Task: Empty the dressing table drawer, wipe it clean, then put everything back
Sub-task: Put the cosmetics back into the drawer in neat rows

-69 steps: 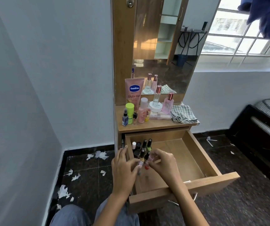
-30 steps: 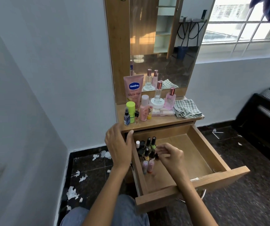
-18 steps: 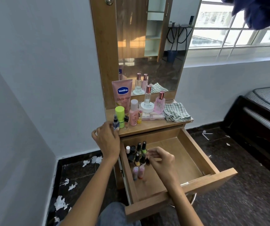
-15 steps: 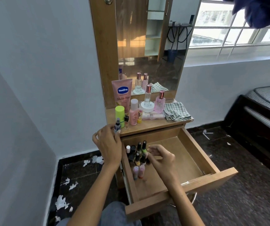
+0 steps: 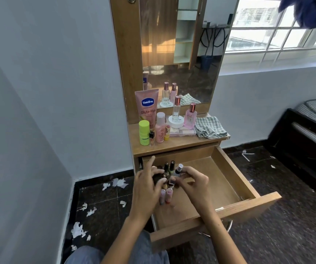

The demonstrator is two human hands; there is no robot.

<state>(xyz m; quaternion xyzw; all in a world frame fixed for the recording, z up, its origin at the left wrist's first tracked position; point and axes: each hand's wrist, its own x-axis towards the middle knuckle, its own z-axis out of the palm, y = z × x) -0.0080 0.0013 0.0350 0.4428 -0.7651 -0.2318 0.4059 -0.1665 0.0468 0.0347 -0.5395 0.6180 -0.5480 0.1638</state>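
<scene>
Since earlier, left hand has come from tabletop to drawer; both hands' curled fingers meet around the upright spray bottle, right hand nearer; I can't tell whose grip.

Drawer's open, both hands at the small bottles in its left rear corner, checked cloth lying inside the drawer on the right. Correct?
Not the cloth. The head view shows the checked cloth on the tabletop, right end, not in the drawer. Both hands, left and right, are at the small bottles.
</scene>
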